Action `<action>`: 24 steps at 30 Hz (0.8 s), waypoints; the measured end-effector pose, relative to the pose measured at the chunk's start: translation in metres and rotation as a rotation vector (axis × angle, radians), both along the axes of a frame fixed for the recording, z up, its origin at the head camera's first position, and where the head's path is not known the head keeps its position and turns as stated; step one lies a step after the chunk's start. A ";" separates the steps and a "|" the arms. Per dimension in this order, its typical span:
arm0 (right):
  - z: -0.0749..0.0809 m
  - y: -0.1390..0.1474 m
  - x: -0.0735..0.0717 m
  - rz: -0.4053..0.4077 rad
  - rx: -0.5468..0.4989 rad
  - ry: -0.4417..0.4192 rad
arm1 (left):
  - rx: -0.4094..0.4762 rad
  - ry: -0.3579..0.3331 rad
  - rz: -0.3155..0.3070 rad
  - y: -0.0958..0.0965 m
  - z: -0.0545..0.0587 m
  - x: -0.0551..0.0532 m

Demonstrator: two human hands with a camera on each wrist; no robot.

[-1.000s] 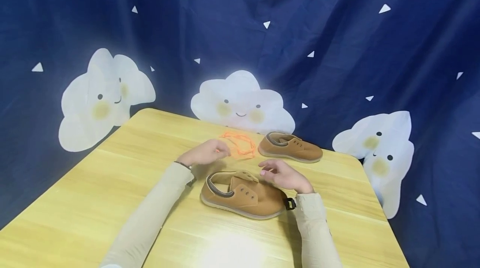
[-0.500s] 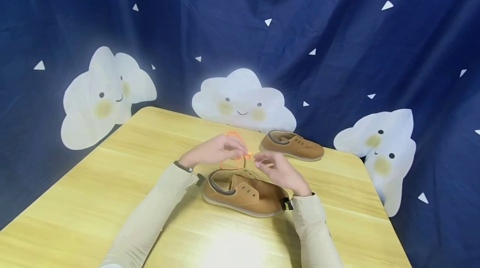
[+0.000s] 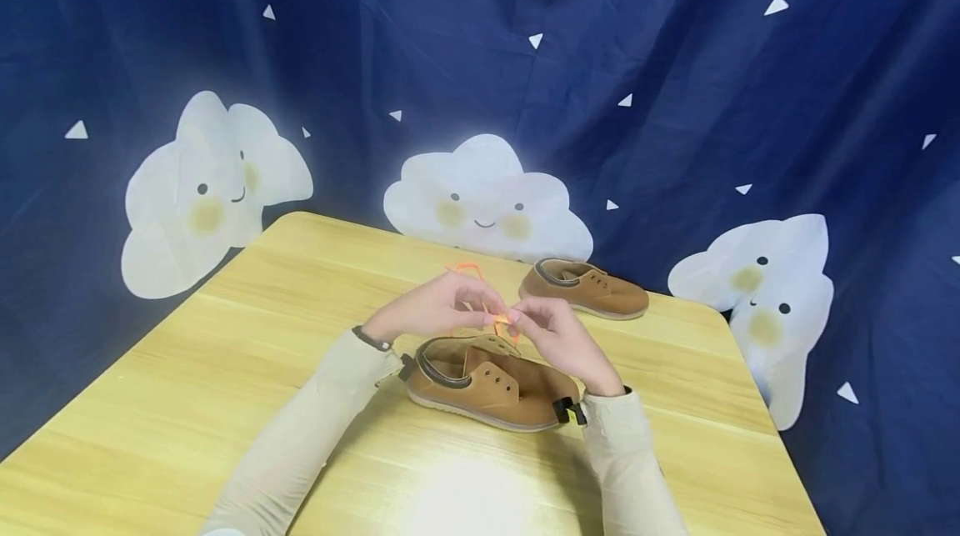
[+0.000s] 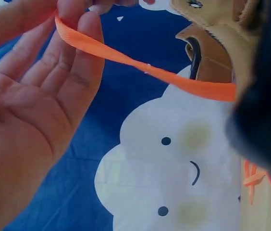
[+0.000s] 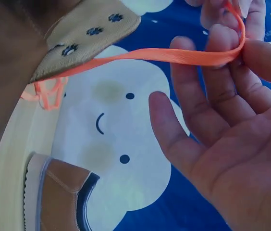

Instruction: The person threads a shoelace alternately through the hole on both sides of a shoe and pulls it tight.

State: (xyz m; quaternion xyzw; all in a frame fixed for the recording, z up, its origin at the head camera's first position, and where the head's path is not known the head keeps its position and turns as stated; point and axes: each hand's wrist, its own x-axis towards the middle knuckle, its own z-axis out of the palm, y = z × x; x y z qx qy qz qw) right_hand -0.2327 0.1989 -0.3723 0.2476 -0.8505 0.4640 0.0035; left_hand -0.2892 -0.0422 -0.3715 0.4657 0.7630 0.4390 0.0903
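Over the near brown shoe (image 3: pixel 487 415), my left hand (image 3: pixel 442 307) and right hand (image 3: pixel 566 343) meet at the fingertips. Both pinch a bright orange shoelace (image 5: pixel 174 56) between thumb and fingers. From the left fingertips, the lace (image 4: pixel 145 68) hangs as a flat strip in the left wrist view. More of it loops on the table behind my left hand. The near shoe lies with its toe to the right, and bare eyelets show on its flap (image 5: pixel 94 38). Part of the lace is hidden behind that shoe and the hands.
A second brown shoe (image 3: pixel 588 290), also without lace in its eyelets, sits near the back edge of the wooden table (image 3: pixel 187 386). Beyond the table hangs a dark blue curtain (image 3: pixel 450 27) with cloud prints.
My left hand has picked up the orange shoelace from the table and brought it to the right, over the shoe. My right hand has risen slightly to meet it and pinch the lace.
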 end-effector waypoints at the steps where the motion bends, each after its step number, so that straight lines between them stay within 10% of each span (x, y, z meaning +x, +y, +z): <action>1: 0.000 0.000 0.000 -0.006 -0.001 0.000 | -0.002 -0.001 0.005 0.000 -0.001 -0.001; 24: 0.012 0.068 0.004 0.046 0.136 -0.085 | -0.116 -0.044 0.054 -0.016 -0.001 -0.009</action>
